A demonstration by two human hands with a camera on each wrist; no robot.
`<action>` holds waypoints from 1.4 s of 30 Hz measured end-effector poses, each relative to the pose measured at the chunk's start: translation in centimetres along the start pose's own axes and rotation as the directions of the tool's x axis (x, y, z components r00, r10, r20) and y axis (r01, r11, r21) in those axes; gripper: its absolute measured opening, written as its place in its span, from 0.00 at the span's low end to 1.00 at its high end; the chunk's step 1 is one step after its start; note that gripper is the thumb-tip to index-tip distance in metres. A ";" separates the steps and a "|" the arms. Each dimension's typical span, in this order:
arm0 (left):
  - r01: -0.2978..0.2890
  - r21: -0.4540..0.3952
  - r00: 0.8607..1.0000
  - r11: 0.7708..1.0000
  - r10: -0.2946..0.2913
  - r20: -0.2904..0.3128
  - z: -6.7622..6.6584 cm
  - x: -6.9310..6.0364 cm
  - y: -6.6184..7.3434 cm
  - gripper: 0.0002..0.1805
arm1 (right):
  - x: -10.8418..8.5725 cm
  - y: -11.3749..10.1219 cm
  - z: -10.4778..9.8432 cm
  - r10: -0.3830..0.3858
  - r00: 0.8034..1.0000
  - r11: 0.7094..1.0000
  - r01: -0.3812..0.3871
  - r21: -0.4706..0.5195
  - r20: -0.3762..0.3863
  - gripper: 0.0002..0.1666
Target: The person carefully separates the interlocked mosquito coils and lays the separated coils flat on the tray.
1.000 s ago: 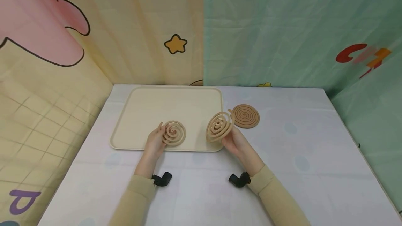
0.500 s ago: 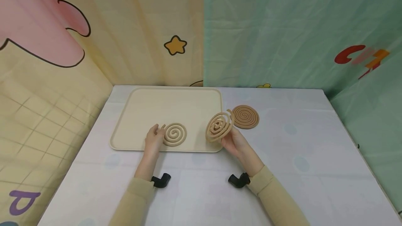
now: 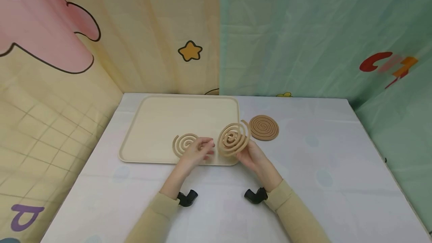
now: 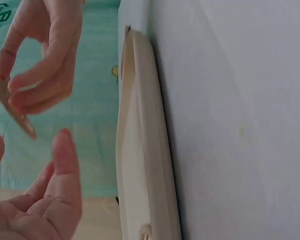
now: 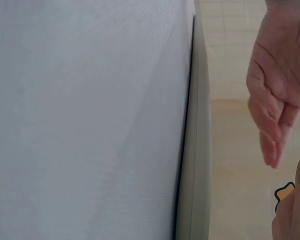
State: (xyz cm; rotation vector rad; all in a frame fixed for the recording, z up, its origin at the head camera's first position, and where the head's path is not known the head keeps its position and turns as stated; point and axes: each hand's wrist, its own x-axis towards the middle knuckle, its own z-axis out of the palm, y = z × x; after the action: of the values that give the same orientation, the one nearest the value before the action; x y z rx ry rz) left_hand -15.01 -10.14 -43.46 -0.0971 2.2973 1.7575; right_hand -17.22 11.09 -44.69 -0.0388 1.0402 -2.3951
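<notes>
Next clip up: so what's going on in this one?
Someone's right hand has a pale coil in its grip, raised and tilted near the right end of the tray. The left hand holds nothing and hovers just left of it, partly hiding from the head camera a second coil that lies flat on the tray. A browner coil lies on the table, right of the tray.

A white-covered table [image 3: 320, 153] bears a cream tray [image 3: 158, 123] and brown coil [image 3: 264, 127].
</notes>
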 end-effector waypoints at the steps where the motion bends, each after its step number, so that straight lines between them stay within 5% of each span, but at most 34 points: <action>1: 0.001 -0.032 1.000 0.999 -0.001 0.016 0.5 0.0 0.2 0.23 | 0.0 0.1 0.0 0.001 1.000 1.000 -0.001 -0.009 -0.002 0.12; 8: -0.006 -0.218 0.999 0.976 -0.002 -0.038 2.0 0.5 0.8 0.19 | 0.1 0.2 -0.3 0.013 1.000 0.994 -0.012 -0.107 0.012 0.08; 14: -0.005 -0.219 0.995 0.976 -0.016 -0.096 1.3 0.9 0.2 0.19 | 0.5 0.1 -0.4 0.033 0.999 0.995 -0.032 -0.097 0.003 0.15; 21: -0.032 -0.191 0.986 0.981 -0.001 -0.167 0.5 1.5 -0.5 0.19 | 0.8 -0.2 -0.6 0.063 0.988 0.991 -0.079 -0.109 -0.141 0.17; 25: -0.015 -0.140 0.984 0.990 -0.010 -0.179 0.0 1.9 -0.9 0.20 | 1.1 -0.5 -0.5 0.035 0.973 0.965 -0.092 -0.247 -0.228 0.13; 28: -0.008 -0.081 0.983 0.997 -0.007 -0.182 -0.4 2.2 -1.1 0.20 | 1.4 -0.7 -0.6 -0.014 0.964 0.874 -0.118 -0.471 -0.267 0.16; 32: 0.010 0.003 0.984 1.000 -0.009 -0.180 -0.7 2.5 -1.4 0.19 | 1.9 -0.9 -0.8 -0.098 0.953 0.626 -0.165 -0.762 -0.287 0.18; 35: 0.035 0.040 0.984 0.999 -0.027 -0.175 -0.6 2.7 -1.5 0.20 | 2.2 -1.0 -1.0 -0.129 0.950 0.478 -0.193 -0.857 -0.285 0.16; 42: 0.059 0.154 0.990 0.986 -0.038 -0.135 -0.3 2.5 -1.5 0.21 | 2.5 -1.2 -0.9 -0.119 0.946 0.337 -0.248 -0.908 -0.303 0.18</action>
State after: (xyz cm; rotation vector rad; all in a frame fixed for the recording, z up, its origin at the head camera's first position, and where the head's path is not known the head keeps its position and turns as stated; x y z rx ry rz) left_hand -17.13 -10.61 -45.41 -0.2452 2.4951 1.5825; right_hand -20.10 11.22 -44.88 -0.0139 2.4331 -1.3614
